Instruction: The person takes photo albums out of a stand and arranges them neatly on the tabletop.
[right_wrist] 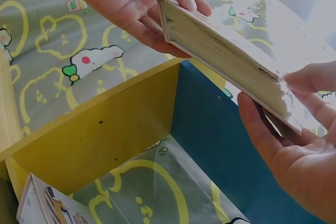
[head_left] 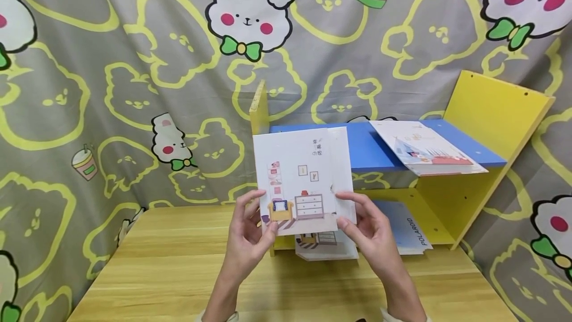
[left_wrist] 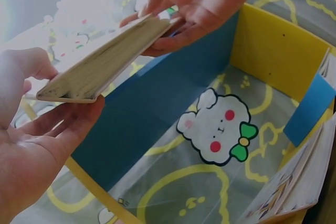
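Observation:
A square white hardcover book [head_left: 290,183], its cover drawn with an armchair, a chest of drawers and pictures, is held up in front of the shelf. My left hand [head_left: 248,237] grips its left edge near the lower corner, thumb in front. On the opposite side my right hand [head_left: 375,235] holds the right edge between thumb and fingers, over a strip of the cover. In the left wrist view the thick page block [left_wrist: 100,66] faces the camera. Just below, partly hidden by it, lies another book [head_left: 328,251] with a similar drawing.
A yellow and blue shelf unit [head_left: 502,108] stands on the wooden table [head_left: 178,262]. White illustrated books [head_left: 429,150] overhang its blue board; a blue-grey book marked POLAROID [head_left: 408,232] lies on the lower level. Behind hangs a bear-patterned curtain [head_left: 178,88].

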`<state>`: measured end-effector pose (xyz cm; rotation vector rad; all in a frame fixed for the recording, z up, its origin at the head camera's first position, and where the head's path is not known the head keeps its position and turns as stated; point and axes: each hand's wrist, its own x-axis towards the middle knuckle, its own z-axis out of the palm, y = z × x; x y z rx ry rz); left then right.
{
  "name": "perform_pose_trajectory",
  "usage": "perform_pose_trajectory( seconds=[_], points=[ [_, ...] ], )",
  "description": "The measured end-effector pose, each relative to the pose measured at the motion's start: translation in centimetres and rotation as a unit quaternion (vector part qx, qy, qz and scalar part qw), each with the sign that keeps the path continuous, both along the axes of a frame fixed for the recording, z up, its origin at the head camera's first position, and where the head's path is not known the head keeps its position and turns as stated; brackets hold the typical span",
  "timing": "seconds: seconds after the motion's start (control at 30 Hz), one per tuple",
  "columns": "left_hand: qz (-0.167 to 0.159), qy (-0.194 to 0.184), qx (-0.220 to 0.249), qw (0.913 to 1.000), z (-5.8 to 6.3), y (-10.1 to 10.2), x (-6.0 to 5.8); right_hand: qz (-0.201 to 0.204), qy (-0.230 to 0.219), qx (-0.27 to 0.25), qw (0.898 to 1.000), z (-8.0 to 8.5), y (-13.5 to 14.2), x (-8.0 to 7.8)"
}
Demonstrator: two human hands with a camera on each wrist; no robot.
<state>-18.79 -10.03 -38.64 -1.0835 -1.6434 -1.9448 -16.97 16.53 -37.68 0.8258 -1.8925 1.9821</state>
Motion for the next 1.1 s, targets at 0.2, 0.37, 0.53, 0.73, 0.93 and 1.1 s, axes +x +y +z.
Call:
perform_pose_trajectory(
  seconds=[0.2,0.37,0.53,0.73,0.93,1.1],
  points=[
    [0.002,-0.001,-0.004,1.0000,0.1,-0.2,0.1,-0.023,0.001,0.019,1.000,0.2,0.0,0.0],
    [0.005,-0.001,-0.007,1.0000,0.2,-0.5,0.2,-0.023,0.001,0.017,1.000,0.1,-0.4,0.2],
    [0.007,0.004,-0.006,0.9999,0.3,-0.8,0.3,-0.019,0.004,0.008,1.000,0.1,-0.7,0.3],
    [0.009,0.009,0.001,0.9999,0.4,-0.7,0.3,-0.013,0.007,0.004,1.000,0.1,-0.8,0.3],
    [0.015,0.005,0.001,0.9999,0.4,-0.7,0.4,-0.018,0.000,-0.005,1.000,0.2,-1.1,0.3],
    [0.024,-0.006,0.002,0.9997,0.5,-0.8,0.6,-0.022,-0.007,-0.009,1.000,0.2,-1.3,0.4]
  ],
)
